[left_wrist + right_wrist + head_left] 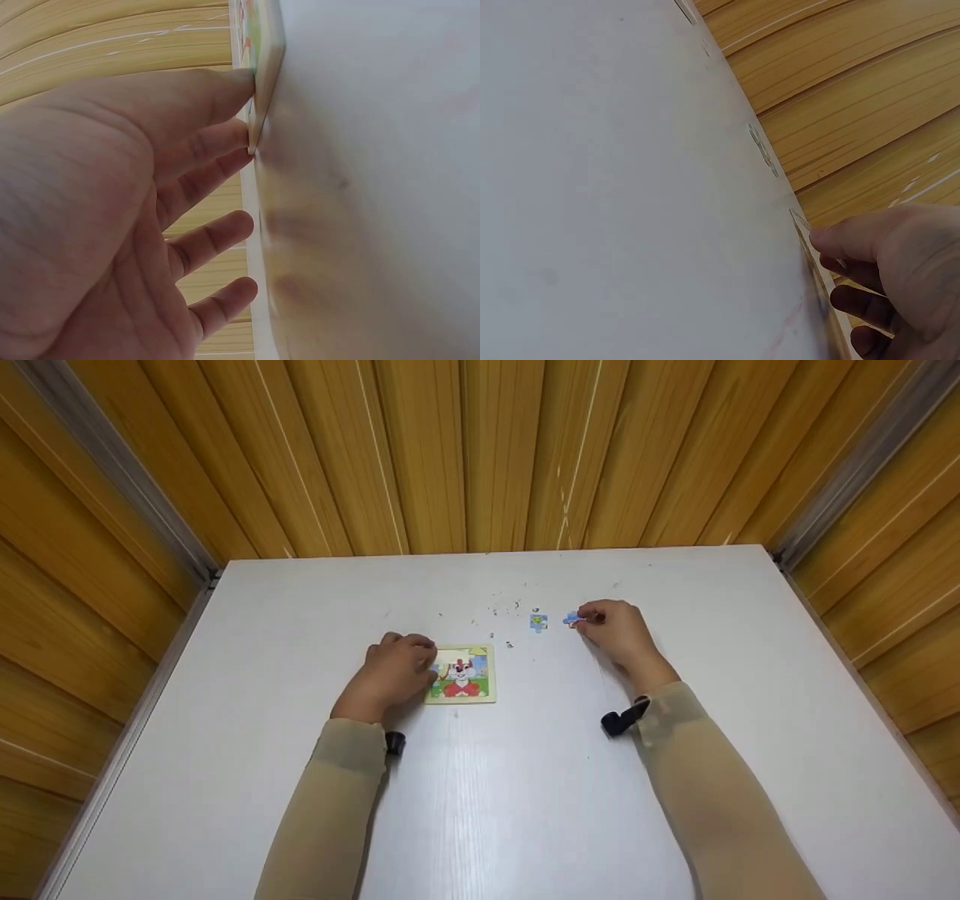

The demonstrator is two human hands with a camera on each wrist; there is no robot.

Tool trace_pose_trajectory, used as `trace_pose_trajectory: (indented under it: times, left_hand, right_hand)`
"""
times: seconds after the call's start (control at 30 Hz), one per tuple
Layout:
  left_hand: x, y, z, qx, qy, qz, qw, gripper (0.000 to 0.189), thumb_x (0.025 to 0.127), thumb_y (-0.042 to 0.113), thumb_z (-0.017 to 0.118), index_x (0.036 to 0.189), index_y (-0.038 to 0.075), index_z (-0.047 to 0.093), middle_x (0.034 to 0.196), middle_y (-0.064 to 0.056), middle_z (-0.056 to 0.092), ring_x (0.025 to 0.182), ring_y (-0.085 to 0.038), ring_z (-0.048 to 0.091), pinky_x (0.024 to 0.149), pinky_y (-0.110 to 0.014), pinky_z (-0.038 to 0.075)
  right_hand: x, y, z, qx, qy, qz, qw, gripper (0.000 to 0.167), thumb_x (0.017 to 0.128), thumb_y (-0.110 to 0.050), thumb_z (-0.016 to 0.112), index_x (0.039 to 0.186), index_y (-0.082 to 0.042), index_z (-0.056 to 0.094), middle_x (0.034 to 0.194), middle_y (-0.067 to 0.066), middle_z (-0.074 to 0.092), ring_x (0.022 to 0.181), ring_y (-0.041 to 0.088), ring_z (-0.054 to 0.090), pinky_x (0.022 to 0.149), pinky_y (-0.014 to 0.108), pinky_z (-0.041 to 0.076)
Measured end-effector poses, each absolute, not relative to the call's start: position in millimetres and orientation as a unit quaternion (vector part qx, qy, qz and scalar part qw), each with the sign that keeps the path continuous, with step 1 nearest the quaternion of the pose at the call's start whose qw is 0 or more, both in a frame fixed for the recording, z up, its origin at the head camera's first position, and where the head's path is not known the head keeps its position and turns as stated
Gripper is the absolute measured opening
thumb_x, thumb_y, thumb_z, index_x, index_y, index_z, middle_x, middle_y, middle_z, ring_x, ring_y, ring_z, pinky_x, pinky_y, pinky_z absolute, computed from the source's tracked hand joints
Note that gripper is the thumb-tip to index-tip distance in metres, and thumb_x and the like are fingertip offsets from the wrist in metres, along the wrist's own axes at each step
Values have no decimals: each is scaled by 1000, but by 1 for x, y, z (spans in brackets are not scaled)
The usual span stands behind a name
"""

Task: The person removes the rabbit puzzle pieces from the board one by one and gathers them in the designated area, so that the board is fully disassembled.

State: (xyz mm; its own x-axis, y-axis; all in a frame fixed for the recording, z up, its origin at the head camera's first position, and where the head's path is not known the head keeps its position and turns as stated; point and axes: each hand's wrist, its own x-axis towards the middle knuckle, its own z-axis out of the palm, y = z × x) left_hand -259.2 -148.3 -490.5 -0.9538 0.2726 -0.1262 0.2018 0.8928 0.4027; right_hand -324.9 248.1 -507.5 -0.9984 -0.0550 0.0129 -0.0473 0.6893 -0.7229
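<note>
A small jigsaw puzzle board (460,699) with a cartoon animal in red lies on the white table, its upper part showing bare tray. At its left side, my left hand (399,671) holds the edge. In the left wrist view the thumb rests on the board (268,64), two fingers touch its edge, and the others are apart from it. With thumb and fingers, my right hand (619,631) pinches a blue puzzle piece (571,619) close to the tabletop. Just left of that lies another blue puzzle piece (538,622) with a yellow-green figure.
Tiny dark crumbs (495,613) are scattered on the white table (510,780) beyond the board. Wood-patterned panels (480,457) rise behind the table's far edge. A black wrist device (622,721) sits at the right sleeve.
</note>
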Motion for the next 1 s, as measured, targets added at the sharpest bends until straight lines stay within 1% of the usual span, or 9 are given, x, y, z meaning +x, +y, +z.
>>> trace_pose_trajectory:
  times: [0.07,0.27,0.4,0.47,0.53,0.67,0.77,0.87,1.0]
  left_hand:
    - [-259,-148,-490,120,968,200,91,42,110,31,74,149,15,76,168,-6,60,161,-38,44,135,-62,36]
    - [-259,-147,-489,123,967,203,88,41,110,30,74,148,15,77,166,-6,62,160,-38,45,135,-61,35]
    - [-260,-147,-488,128,967,200,86,40,110,30,74,147,14,77,166,-7,62,160,-38,46,135,-61,36]
    - [-260,-147,-488,132,968,197,86,40,111,29,74,147,14,77,166,-7,62,160,-38,46,135,-60,36]
    - [-260,-147,-488,134,968,194,86,40,111,29,73,148,14,76,167,-8,62,160,-38,46,135,-60,36]
    - [-260,-147,-487,136,969,187,91,41,112,28,71,151,13,74,167,-9,60,160,-38,46,135,-61,36]
    - [-258,-146,-486,134,969,184,95,42,113,27,70,152,13,73,168,-9,59,160,-38,45,136,-61,35]
    - [-257,-146,-487,131,969,185,98,42,113,27,70,153,14,73,168,-8,59,160,-38,45,136,-61,35]
    - [-257,-145,-490,126,968,193,99,44,113,27,70,154,14,71,168,-8,59,161,-37,44,137,-61,35]
  right_hand:
    - [-325,249,-508,-33,919,-393,4,29,109,-13,75,136,-1,77,140,22,76,124,35,67,115,54,55]
    - [-326,252,-508,-42,914,-405,-7,31,108,-8,73,136,3,76,162,21,63,148,43,61,126,57,51]
    - [-326,252,-507,-37,912,-408,-6,30,108,-8,71,136,3,76,165,20,61,153,43,58,129,57,48]
    - [-325,251,-506,-31,911,-412,-2,31,108,-9,72,137,1,76,164,19,61,151,42,59,129,57,48]
    - [-325,249,-505,-24,909,-415,-2,32,108,-10,73,138,-1,75,160,20,63,144,40,60,126,55,50]
    - [-323,242,-502,-23,904,-427,-8,32,107,-14,74,138,-3,75,147,21,67,124,33,61,108,46,54]
    - [-320,235,-498,-39,899,-435,-16,32,107,-16,73,137,-3,76,142,21,69,118,31,61,99,41,52]
    - [-317,225,-493,-60,897,-436,-22,32,108,-17,72,136,-3,77,143,20,70,121,33,62,100,42,50]
    - [-312,207,-483,-87,894,-439,-24,30,109,-17,71,135,-4,77,145,19,72,126,35,63,110,48,49]
